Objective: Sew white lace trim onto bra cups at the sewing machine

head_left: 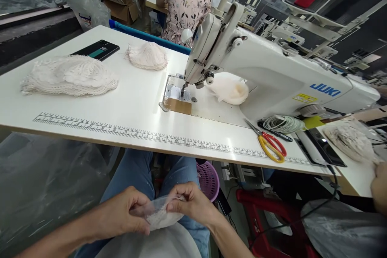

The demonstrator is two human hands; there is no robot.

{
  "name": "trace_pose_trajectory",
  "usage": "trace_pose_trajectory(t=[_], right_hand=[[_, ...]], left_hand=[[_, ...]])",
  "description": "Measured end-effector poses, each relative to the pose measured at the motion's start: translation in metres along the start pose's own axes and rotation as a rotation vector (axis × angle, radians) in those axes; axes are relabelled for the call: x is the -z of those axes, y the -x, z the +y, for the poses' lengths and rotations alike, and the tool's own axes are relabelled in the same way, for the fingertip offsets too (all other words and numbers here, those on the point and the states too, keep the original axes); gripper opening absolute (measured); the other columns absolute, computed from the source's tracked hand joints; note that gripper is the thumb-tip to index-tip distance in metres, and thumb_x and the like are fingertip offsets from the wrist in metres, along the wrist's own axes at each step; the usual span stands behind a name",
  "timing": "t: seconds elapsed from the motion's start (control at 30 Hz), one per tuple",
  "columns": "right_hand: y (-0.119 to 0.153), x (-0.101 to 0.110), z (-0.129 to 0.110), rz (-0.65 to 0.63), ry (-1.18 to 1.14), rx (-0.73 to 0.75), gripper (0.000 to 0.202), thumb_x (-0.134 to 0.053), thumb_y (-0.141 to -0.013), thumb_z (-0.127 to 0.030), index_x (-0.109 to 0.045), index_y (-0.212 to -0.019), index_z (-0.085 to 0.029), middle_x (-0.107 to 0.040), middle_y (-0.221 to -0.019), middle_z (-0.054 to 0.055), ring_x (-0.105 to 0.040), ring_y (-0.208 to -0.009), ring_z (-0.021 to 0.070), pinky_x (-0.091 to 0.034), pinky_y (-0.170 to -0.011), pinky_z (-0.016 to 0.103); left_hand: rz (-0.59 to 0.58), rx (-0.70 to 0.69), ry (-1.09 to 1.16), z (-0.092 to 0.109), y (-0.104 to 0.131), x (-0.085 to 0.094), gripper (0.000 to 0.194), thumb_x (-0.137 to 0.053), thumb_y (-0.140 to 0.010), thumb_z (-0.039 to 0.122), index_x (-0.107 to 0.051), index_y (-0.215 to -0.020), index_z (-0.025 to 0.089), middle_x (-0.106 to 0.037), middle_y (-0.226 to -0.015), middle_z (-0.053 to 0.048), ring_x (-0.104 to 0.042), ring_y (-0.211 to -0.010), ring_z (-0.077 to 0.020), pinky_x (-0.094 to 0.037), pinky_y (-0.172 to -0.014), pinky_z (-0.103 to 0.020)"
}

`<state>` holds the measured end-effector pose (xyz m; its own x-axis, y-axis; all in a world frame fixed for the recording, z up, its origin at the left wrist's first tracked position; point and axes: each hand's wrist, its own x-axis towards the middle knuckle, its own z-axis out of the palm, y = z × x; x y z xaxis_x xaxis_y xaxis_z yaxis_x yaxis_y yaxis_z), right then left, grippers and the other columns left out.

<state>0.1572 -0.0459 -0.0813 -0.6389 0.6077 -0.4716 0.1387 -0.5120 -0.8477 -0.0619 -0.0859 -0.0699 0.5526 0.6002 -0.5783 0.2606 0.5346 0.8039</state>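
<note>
Over my lap, below the table edge, I hold a small white lace fabric piece point(165, 217) with a sheer mesh layer along its top. My left hand point(123, 213) is closed on its left end, fingers partly behind the sheer layer. Thumb and fingers of my right hand point(189, 203) pinch its upper right edge. A larger white cloth point(151, 244) lies across my thighs beneath. On the table, a stack of white lace pieces point(71, 75) lies at left and a smaller stack point(148, 55) lies nearer the sewing machine point(256, 56).
A phone point(101, 50) lies behind the stacks. Scissors point(270, 145) with red and yellow handles and a coil of cord point(282, 124) sit at right. A pale cup-shaped piece point(232, 90) rests under the machine arm. Below are a purple basket point(208, 179) and red stool point(256, 217). Another person point(187, 6) sits ahead.
</note>
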Motion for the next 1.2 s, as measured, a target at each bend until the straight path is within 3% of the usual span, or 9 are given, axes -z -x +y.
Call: trace_pose_trajectory(t=[0.2,0.43,0.67,0.77,0.93,1.2], right_hand=[[0.002,0.001,0.002,-0.033,0.018,-0.004,0.038,-0.082,-0.059,-0.047,-0.07,-0.069,-0.013,-0.061,-0.062,0.0,-0.051,-0.055,0.0086,-0.041,-0.056,0.022],[0.006,0.001,0.001,-0.116,0.043,0.004,0.042,-0.085,-0.052,-0.047,-0.072,-0.071,-0.013,-0.064,-0.066,0.0,-0.054,-0.059,0.0102,-0.043,-0.06,0.023],[0.009,-0.007,-0.003,-0.094,0.129,0.053,0.045,-0.082,-0.056,-0.053,-0.072,-0.073,-0.013,-0.062,-0.065,0.0,-0.052,-0.059,0.0096,-0.041,-0.057,0.02],[0.011,-0.01,-0.005,-0.072,0.176,0.074,0.044,-0.082,-0.057,-0.053,-0.073,-0.074,-0.013,-0.062,-0.066,0.0,-0.052,-0.06,0.0102,-0.039,-0.056,0.02],[0.016,-0.005,-0.002,-0.064,0.211,0.088,0.042,-0.082,-0.058,-0.051,-0.074,-0.078,-0.014,-0.064,-0.069,0.0,-0.053,-0.063,0.0111,-0.039,-0.058,0.02],[0.014,-0.004,0.003,-0.079,0.231,0.082,0.041,-0.08,-0.061,-0.051,-0.073,-0.079,-0.014,-0.063,-0.069,0.0,-0.054,-0.064,0.0119,-0.039,-0.058,0.021]], left_hand=[[-0.008,-0.004,-0.005,-0.01,-0.007,-0.003,0.022,-0.064,-0.069,0.035,-0.065,-0.062,0.014,-0.034,-0.053,0.006,-0.027,-0.053,-0.0093,-0.017,-0.049,-0.024],[0.008,0.07,-0.044,-0.007,0.007,0.005,0.011,-0.067,-0.064,0.028,-0.075,-0.068,0.02,-0.053,-0.062,0.003,-0.044,-0.065,-0.0136,-0.033,-0.058,-0.02],[-0.079,-0.006,0.01,-0.004,0.004,0.003,0.015,-0.072,-0.065,0.031,-0.074,-0.068,0.016,-0.041,-0.055,0.006,-0.033,-0.056,-0.0092,-0.024,-0.051,-0.02],[-0.063,-0.025,0.074,-0.004,-0.001,-0.002,0.021,-0.074,-0.067,0.035,-0.074,-0.067,0.014,-0.037,-0.053,0.006,-0.029,-0.054,-0.0086,-0.019,-0.049,-0.021],[-0.056,-0.025,0.091,-0.011,-0.004,-0.003,0.022,-0.069,-0.068,0.034,-0.077,-0.07,0.014,-0.042,-0.053,0.004,-0.031,-0.054,-0.009,-0.021,-0.05,-0.022],[-0.036,0.017,0.04,-0.008,0.001,0.002,0.014,-0.069,-0.065,0.028,-0.073,-0.062,0.015,-0.037,-0.052,0.006,-0.028,-0.053,-0.0084,-0.02,-0.049,-0.021]])
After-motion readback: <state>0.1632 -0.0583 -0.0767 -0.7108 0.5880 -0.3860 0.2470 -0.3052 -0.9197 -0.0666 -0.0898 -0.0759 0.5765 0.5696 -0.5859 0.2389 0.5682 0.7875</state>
